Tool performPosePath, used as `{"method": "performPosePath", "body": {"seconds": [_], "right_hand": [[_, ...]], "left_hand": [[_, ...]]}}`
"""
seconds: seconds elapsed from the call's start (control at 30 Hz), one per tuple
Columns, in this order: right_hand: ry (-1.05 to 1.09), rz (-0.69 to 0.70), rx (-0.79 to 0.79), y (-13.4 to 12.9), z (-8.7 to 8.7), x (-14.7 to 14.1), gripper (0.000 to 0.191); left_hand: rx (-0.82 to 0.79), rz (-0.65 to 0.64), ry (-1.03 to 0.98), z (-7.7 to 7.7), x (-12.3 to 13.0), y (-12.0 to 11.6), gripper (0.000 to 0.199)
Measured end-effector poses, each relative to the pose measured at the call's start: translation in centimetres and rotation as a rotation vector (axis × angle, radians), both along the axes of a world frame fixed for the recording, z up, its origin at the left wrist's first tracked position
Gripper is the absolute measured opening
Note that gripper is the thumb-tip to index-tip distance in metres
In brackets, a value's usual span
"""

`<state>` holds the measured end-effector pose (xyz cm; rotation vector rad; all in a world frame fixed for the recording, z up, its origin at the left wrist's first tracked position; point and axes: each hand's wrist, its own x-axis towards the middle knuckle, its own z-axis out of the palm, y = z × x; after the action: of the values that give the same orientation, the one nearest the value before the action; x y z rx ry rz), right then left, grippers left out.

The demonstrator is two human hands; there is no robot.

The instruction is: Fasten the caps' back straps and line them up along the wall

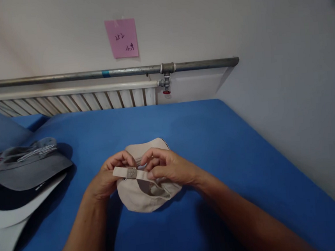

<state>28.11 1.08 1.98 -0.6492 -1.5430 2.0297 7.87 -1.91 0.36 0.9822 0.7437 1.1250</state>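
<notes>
Item 1: beige cap (133, 199), one, landmark for this entry. It is set on a blue surface (200, 138), its back strap (142, 175) turned to the near side and its brim (150, 145) pointed away. A buckle (131, 172) is carried on the strap, with a free end projected beyond it.

Item 2: left hand (106, 179), at the cap's left edge. Fingers are curled nearly closed about the strap's free end; the thumb's hold is partly hidden.

Item 3: right hand (172, 166), at the cap's right side. The strap is pinched between thumb and curled fingers, just right of the buckle.

Risk, as judged: the free end could be drawn back out of the buckle if the strap is pulled too hard rightward; the strap could be twisted if the hands are turned unevenly.

Item 4: grey cap (39, 168), well left of the beige cap, stacked over pale brims (10, 240). The stack could be knocked askew by a wide leftward sweep.

Item 5: white radiator (106, 97) and metal pipe (72, 76), beyond the beige cap.

Item 6: pink note (123, 37), wall-mounted above the pipe, beyond the cap.
</notes>
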Motion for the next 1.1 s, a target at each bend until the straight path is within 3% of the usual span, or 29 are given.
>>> {"method": "performPosePath", "body": {"seconds": [0.13,0.4,0.87,1.1], "right_hand": [[0.043,-0.033,0.009,-0.3,0.2,-0.2,0.021],[0.03,-0.083,0.081,-0.9,1.1,-0.2,0.013],[0.055,-0.093,0.09,-1.2,0.7,-0.7,0.011],[-0.002,-0.166,0.147,-1.8,1.0,-1.0,0.01]], "left_hand": [[-0.002,-0.044,0.007,0.0,0.2,0.0,0.026],[-0.012,-0.015,-0.025,0.0,0.3,0.0,0.021],[0.035,-0.033,-0.012,0.0,0.2,-0.1,0.021],[0.063,-0.038,-0.042,-0.5,0.3,-0.2,0.016]]}}
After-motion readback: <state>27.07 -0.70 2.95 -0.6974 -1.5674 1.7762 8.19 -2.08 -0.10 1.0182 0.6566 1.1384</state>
